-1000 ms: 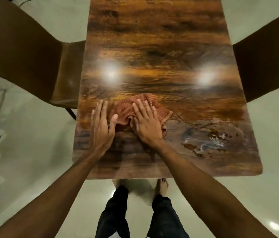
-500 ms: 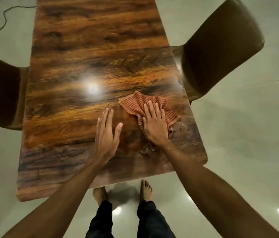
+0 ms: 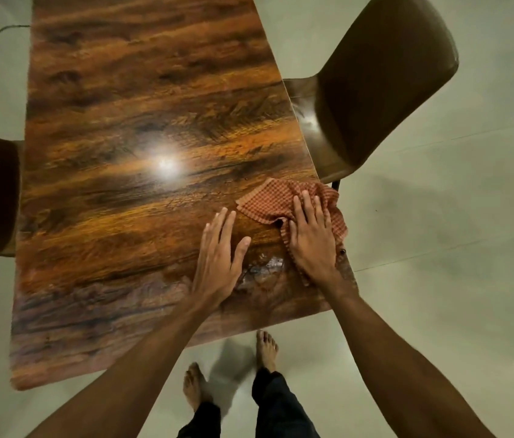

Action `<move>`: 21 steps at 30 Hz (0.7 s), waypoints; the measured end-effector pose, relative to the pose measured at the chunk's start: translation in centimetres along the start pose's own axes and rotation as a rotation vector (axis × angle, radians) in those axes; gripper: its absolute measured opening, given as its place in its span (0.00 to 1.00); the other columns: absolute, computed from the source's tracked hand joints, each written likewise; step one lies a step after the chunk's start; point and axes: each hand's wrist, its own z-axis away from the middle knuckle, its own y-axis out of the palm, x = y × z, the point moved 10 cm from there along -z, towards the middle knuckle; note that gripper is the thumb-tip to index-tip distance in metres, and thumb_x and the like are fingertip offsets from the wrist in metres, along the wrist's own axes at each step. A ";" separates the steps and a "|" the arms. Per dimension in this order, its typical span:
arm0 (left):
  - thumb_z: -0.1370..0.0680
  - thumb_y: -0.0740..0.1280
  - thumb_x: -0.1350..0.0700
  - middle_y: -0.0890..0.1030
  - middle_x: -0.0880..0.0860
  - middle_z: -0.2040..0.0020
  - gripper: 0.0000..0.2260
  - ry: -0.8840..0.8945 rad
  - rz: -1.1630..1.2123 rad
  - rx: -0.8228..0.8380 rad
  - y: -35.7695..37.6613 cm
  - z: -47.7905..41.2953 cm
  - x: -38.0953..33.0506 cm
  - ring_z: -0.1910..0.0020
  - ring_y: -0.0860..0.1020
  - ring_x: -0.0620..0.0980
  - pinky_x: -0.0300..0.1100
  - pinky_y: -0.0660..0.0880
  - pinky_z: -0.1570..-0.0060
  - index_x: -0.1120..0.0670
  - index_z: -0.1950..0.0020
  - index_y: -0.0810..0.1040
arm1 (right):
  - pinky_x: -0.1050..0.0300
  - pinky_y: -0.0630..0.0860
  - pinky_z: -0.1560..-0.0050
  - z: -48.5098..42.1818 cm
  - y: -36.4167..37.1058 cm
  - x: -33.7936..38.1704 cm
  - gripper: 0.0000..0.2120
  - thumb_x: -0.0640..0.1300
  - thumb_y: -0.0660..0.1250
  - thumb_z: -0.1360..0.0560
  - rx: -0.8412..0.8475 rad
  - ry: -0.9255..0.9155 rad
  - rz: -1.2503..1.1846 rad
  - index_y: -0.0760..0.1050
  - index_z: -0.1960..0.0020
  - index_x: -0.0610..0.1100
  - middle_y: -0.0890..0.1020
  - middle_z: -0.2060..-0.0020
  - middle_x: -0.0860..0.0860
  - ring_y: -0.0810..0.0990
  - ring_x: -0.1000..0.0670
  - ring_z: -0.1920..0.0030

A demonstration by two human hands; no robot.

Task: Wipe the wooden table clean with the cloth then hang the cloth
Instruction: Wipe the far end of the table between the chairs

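1. Head view, wiping stroke at its right-hand limit. The right hand (image 3: 311, 238) lies flat on the cloth (image 3: 273, 200), fingers spread and pressing down rather than closed around it. A second ago the same hand and cloth sat near the middle of the near end; they now lie at the table's right edge, with the cloth's far corner hanging just past it.

2. The left hand (image 3: 219, 263) is also open and flat, palm on bare wood just beside the cloth, holding nothing. It appears to brace the person while the other hand sweeps, and it has travelled rightward with the stroke.

3. Meaning for the task — the near strip has been crossed from centre to right. A pale, wet-looking smear (image 3: 265, 268) shows between the two hands, so this patch probably needs another pass. The far half of the wooden table (image 3: 142, 99) shows no cloth contact here, and hanging the cloth is not yet in reach.

4. Materials. The cloth is thin woven fabric in a small red-and-cream check, crumpled into soft folds under the palm. The table top is a long rectangle with bold dark-and-amber grain and a glossy finish that mirrors a ceiling light (image 3: 165, 164).

5. Surroundings — a brown moulded chair (image 3: 385, 83) with a smooth curved back stands at the right edge near the cloth; the floor is pale and polished.
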 end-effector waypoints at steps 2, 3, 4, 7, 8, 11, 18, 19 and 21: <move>0.16 0.51 0.39 0.54 0.51 0.17 0.30 0.009 -0.010 -0.015 -0.4 0.2 0.3 0.18 0.51 0.46 0.47 0.43 0.19 0.53 0.18 0.56 | 0.43 0.44 0.16 1.0 -0.2 -1.0 0.29 0.56 0.45 0.13 -0.020 0.115 -0.028 0.48 0.15 0.47 0.48 0.15 0.47 0.44 0.44 0.16; 0.16 0.52 0.40 0.55 0.51 0.17 0.29 0.008 -0.011 -0.020 -0.6 0.4 0.7 0.18 0.51 0.46 0.46 0.43 0.20 0.53 0.18 0.56 | 0.42 0.43 0.16 2.1 0.1 -0.3 0.30 0.57 0.44 0.13 -0.026 0.144 -0.036 0.47 0.15 0.47 0.47 0.15 0.47 0.43 0.44 0.16; 0.16 0.52 0.40 0.55 0.51 0.17 0.29 0.000 -0.007 -0.026 -0.8 0.8 1.1 0.18 0.51 0.46 0.45 0.42 0.20 0.53 0.18 0.57 | 0.42 0.44 0.16 3.6 0.7 1.1 0.30 0.57 0.43 0.13 -0.014 0.124 -0.028 0.46 0.15 0.46 0.46 0.15 0.47 0.42 0.44 0.16; 0.16 0.53 0.42 0.56 0.52 0.17 0.29 -0.034 -0.014 -0.040 -1.6 2.2 3.0 0.18 0.52 0.47 0.44 0.43 0.20 0.54 0.18 0.58 | 0.41 0.48 0.17 7.9 3.4 5.5 0.31 0.58 0.39 0.14 0.070 -0.181 0.047 0.47 0.15 0.46 0.47 0.15 0.47 0.43 0.45 0.16; 0.16 0.54 0.42 0.56 0.53 0.17 0.29 -0.046 -0.016 -0.042 -1.8 2.9 4.0 0.18 0.53 0.48 0.44 0.43 0.20 0.54 0.18 0.58 | 0.41 0.49 0.17 7.6 3.5 5.5 0.30 0.58 0.39 0.14 0.086 -0.223 0.058 0.47 0.15 0.47 0.47 0.15 0.47 0.43 0.46 0.16; 0.16 0.54 0.43 0.57 0.54 0.18 0.29 -0.070 -0.005 -0.051 -2.9 4.9 6.3 0.18 0.54 0.49 0.45 0.43 0.20 0.56 0.19 0.59 | 0.40 0.46 0.17 4.2 2.0 3.6 0.29 0.54 0.47 0.13 0.031 0.023 0.054 0.46 0.15 0.47 0.47 0.15 0.46 0.43 0.43 0.16; 0.17 0.55 0.44 0.59 0.55 0.18 0.28 -0.154 0.042 -0.119 -8.0 9.6 12.0 0.18 0.55 0.51 0.52 0.47 0.19 0.57 0.19 0.61 | 0.40 0.47 0.17 10.3 8.7 20.6 0.30 0.53 0.49 0.14 0.137 -0.349 0.068 0.47 0.15 0.46 0.46 0.15 0.46 0.42 0.44 0.16; 0.17 0.55 0.44 0.59 0.55 0.18 0.28 -0.162 0.048 -0.130 -9.1 10.3 13.2 0.18 0.55 0.50 0.51 0.47 0.19 0.57 0.19 0.60 | 0.40 0.47 0.17 9.8 9.0 21.5 0.30 0.53 0.50 0.14 0.138 -0.371 0.067 0.48 0.15 0.47 0.47 0.15 0.47 0.42 0.44 0.16; 0.17 0.55 0.45 0.58 0.54 0.18 0.28 -0.177 0.057 -0.160 -11.5 11.9 16.2 0.18 0.54 0.50 0.49 0.46 0.19 0.57 0.19 0.60 | 0.41 0.44 0.17 7.2 8.7 22.0 0.29 0.51 0.51 0.14 0.096 -0.245 0.085 0.48 0.15 0.47 0.47 0.15 0.47 0.43 0.43 0.16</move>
